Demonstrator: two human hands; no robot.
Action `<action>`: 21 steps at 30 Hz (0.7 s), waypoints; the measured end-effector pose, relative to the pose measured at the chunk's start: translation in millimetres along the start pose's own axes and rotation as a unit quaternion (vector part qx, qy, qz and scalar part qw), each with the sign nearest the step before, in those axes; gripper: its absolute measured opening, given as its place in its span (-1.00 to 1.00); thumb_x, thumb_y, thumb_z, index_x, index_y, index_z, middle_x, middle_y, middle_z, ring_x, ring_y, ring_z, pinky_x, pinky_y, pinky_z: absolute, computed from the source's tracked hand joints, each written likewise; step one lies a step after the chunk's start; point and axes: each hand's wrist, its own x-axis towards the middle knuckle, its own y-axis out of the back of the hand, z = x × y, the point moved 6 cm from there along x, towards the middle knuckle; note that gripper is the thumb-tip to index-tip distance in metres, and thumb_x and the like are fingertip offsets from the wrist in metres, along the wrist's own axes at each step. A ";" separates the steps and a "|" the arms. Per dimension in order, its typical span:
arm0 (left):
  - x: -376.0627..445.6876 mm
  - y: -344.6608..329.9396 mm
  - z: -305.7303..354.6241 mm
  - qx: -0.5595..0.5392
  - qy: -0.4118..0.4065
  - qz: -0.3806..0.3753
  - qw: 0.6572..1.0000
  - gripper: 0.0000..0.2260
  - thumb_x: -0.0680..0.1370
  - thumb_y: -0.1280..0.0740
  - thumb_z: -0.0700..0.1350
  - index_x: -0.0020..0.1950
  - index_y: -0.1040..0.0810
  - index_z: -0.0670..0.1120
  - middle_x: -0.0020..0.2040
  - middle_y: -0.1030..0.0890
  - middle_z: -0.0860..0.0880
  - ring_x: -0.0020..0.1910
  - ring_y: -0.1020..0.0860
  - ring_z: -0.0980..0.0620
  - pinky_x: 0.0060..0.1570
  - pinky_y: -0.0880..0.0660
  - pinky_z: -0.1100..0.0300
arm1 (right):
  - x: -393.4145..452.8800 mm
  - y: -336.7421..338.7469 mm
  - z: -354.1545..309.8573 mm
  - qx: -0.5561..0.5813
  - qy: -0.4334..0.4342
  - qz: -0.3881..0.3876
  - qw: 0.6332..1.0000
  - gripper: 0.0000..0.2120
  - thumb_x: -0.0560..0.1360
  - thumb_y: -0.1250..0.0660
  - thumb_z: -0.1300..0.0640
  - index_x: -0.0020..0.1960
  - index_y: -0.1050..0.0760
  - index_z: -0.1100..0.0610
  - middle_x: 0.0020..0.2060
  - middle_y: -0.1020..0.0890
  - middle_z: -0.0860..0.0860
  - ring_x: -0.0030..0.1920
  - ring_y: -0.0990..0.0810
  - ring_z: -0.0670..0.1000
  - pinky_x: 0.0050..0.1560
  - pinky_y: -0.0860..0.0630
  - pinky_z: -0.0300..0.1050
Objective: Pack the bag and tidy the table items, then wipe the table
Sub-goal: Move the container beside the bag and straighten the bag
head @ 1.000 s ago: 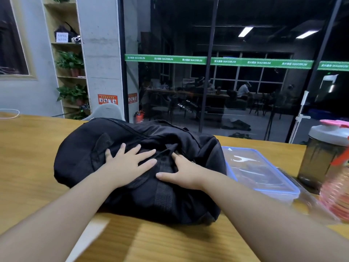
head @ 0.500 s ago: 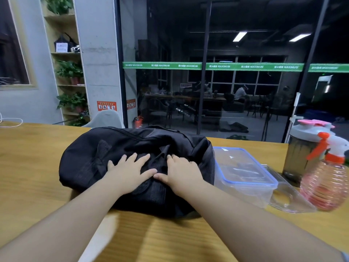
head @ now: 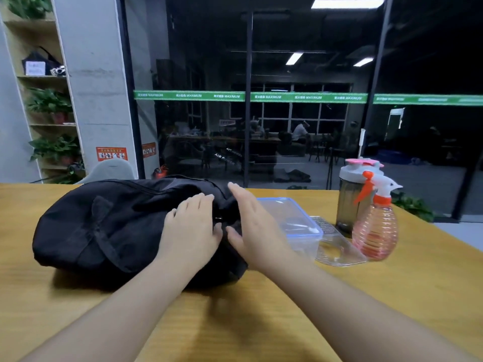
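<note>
A black duffel bag (head: 104,226) lies on its side on the wooden table (head: 261,322), left of centre. My left hand (head: 192,226) rests flat on the bag's right end, fingers straight. My right hand (head: 251,223) is open with straight fingers against the bag's right edge, next to the left hand. A clear lunch box with a blue-rimmed lid (head: 292,220) sits just right of the bag, partly behind my right hand.
A clear plastic tray (head: 337,249) lies right of the lunch box. A pink spray bottle (head: 376,226) and a dark shaker bottle with a pink lid (head: 350,202) stand at the right. A grey chair back (head: 112,171) shows beyond the table's far edge, before a glass wall.
Both hands slid rightward across the bag, from its middle to its right end. The view shifted, bringing the spray bottle and shaker further into frame.
</note>
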 end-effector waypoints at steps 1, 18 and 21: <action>-1.6 0.7 14.7 -0.030 -0.004 -0.001 1.000 -0.48 0.44 -0.34 0.00 0.37 -0.36 -0.10 0.34 -0.43 -0.06 0.30 -0.40 -0.07 0.20 -0.36 -0.03 | -6.2 7.4 5.1 0.008 -0.013 0.012 1.000 -0.29 0.50 -0.30 0.22 0.53 0.00 0.06 0.50 -0.15 -0.05 0.47 -0.14 -0.08 0.40 -0.15 -0.27; -49.5 -35.0 187.0 -0.215 -0.043 -0.078 0.973 -0.42 0.51 -0.23 0.06 0.46 -0.09 -0.04 0.51 -0.02 -0.06 0.49 -0.01 -0.06 0.43 -0.02 -0.09 | -176.6 128.3 121.3 0.043 -0.279 0.173 0.944 -0.02 0.42 -0.45 0.10 0.51 0.22 -0.12 0.40 -0.15 -0.21 0.38 -0.25 -0.20 0.17 -0.22 -0.40; -65.2 -49.9 197.2 -0.221 -0.103 -0.087 0.966 -0.38 0.45 -0.34 0.00 0.45 -0.19 -0.04 0.50 -0.12 -0.08 0.48 -0.08 -0.09 0.41 0.03 -0.14 | -204.7 139.3 130.2 0.011 -0.311 0.180 0.933 -0.03 0.42 -0.45 0.11 0.51 0.22 -0.11 0.37 -0.17 -0.24 0.34 -0.25 -0.24 0.24 -0.25 -0.26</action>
